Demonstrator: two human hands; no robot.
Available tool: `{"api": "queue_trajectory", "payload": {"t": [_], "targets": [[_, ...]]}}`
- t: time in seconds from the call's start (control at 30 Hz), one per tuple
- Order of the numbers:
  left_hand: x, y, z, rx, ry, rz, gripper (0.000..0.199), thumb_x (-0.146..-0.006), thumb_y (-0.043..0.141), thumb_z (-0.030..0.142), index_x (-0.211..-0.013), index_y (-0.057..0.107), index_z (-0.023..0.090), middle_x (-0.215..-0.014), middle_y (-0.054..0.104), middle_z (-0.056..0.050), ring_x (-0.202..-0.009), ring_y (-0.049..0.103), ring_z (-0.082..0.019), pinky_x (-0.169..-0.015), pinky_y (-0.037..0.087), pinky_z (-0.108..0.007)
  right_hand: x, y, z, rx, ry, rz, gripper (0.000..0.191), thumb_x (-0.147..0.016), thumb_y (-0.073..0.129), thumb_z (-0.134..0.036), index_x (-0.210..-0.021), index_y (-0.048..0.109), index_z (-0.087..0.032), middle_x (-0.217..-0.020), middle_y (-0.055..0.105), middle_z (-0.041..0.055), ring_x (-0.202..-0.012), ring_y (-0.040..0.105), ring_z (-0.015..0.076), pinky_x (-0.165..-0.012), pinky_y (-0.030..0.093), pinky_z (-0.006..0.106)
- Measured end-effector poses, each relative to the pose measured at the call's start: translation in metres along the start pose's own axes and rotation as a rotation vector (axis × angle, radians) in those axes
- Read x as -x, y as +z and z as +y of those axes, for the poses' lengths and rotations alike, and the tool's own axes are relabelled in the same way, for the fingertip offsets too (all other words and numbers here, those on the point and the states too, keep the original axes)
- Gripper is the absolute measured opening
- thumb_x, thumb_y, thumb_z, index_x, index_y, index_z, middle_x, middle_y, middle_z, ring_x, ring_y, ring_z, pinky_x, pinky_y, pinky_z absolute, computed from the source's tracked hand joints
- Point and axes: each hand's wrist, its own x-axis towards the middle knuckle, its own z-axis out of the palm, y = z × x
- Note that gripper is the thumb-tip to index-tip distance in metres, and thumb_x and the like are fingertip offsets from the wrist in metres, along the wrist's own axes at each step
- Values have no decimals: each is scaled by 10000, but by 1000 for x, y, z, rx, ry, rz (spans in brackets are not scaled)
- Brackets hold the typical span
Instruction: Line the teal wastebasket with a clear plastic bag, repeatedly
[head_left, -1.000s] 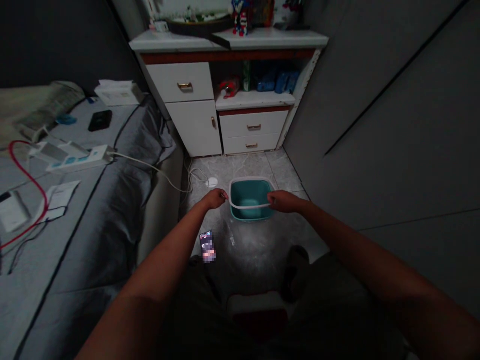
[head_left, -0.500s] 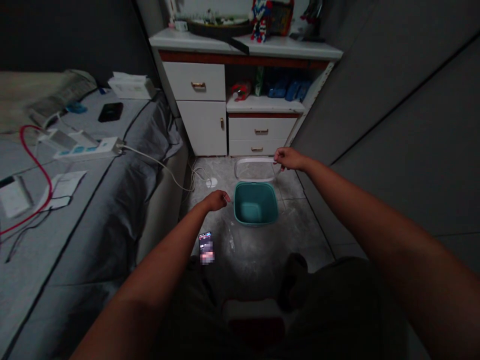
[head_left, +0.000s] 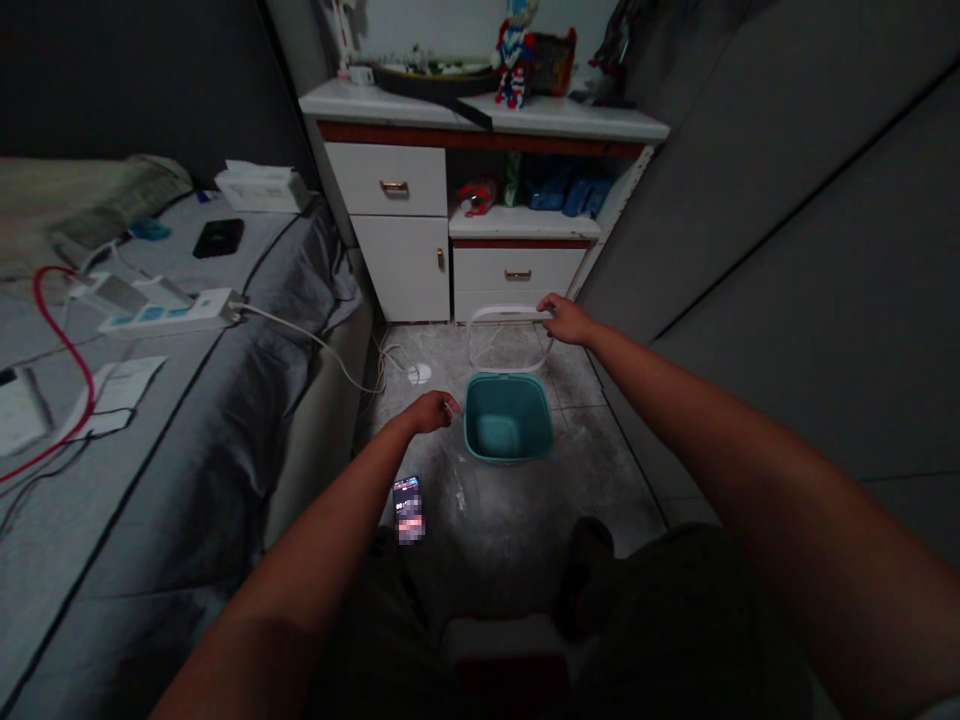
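A teal plastic bin [head_left: 508,418] stands open on the floor tiles before me, and its inside looks bare. Behind its far edge a see-through lid with a whitish rim [head_left: 504,312] is raised at a tilt. My right hand [head_left: 564,320] is closed on the lid's upper right corner, thumb and fingers pinching the rim. Just left of the bin, my left hand [head_left: 435,411] is closed with its fingertips pinched close to the bin's side. Whatever is between those fingertips is too small to name, and I cannot tell whether they touch the bin.
A lit phone [head_left: 409,510] lies on the floor at left front. White cables [head_left: 382,365] run down from a power strip [head_left: 180,312] on the bed [head_left: 225,430]. A white cabinet [head_left: 397,265] stands behind the bin. Grey panels [head_left: 787,260] rise on the right.
The lid's rim stands taller in view, tilted further up, and my right hand has moved along to its upper corner. My left hand stays beside the bin. The view has shifted slightly.
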Motion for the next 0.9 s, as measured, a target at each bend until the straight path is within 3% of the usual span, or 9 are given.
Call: {"api": "queue_trajectory", "payload": {"t": [0.13, 0.37, 0.47, 0.53, 0.6, 0.73, 0.8, 0.9], "targets": [[0, 0, 1, 24, -5, -35, 369, -591, 769, 103, -952, 760, 180, -771, 733, 3, -730, 700, -175, -662, 520, -250, 2, 4, 4, 55, -59, 43, 405, -727, 620, -50, -1110, 661, -174, -1193, 680, 134, -1133, 624, 267, -1060, 499, 405], [2, -1, 0, -3, -8, -56, 423, -586, 828, 186, -1002, 754, 173, -775, 724, 10, -743, 696, -175, -667, 526, -243, 9, 4, 15, -14, -109, 185, 358, -726, 620, -126, -1071, 650, -215, -1167, 681, 95, -1119, 623, 261, -1076, 495, 438], [3, -3, 0, -42, -2, -60, 376, -660, 790, 229, -1031, 763, 172, -795, 747, -11, -766, 703, -183, -688, 530, -247, 33, 10, 30, -44, -35, 323, 296, -781, 617, -190, -1076, 619, -216, -1129, 686, 92, -1075, 632, 248, -1014, 519, 412], [5, -4, 3, -81, 1, -63, 337, -710, 733, 229, -1038, 773, 168, -812, 759, -25, -767, 699, -182, -699, 527, -248, 61, 21, 44, -9, 97, 309, 278, -823, 622, -220, -1100, 612, -210, -1100, 698, 86, -1030, 651, 232, -965, 534, 380], [6, -4, 6, -110, -1, -77, 325, -735, 682, 220, -1037, 784, 158, -821, 764, -39, -770, 697, -182, -706, 524, -249, 93, 38, 59, 39, 303, 120, 317, -869, 650, -262, -1177, 605, -199, -1056, 720, 83, -944, 682, 216, -894, 551, 349], [11, -5, 13, -137, 6, -101, 356, -753, 627, 230, -1054, 794, 138, -826, 763, -53, -768, 688, -178, -712, 528, -247, 154, 75, 80, 79, 733, -489, 567, -896, 755, -520, -1311, 584, -174, -1072, 740, 138, -796, 734, 241, -753, 588, 391], [16, -6, 15, -164, 13, -120, 380, -758, 604, 239, -1068, 799, 135, -822, 760, -51, -754, 677, -174, -698, 524, -243, 178, 86, 86, 56, 832, -734, 586, -852, 801, -596, -1207, 645, -156, -1073, 746, 159, -801, 749, 260, -746, 600, 425], [29, -8, 16, -251, -8, -216, 371, -763, 578, 242, -1030, 816, 146, -812, 761, -46, -746, 670, -167, -682, 515, -229, 205, 89, 92, 0, 838, -957, 467, -818, 847, -566, -995, 698, -160, -945, 767, 123, -775, 737, 227, -736, 609, 402]]}}
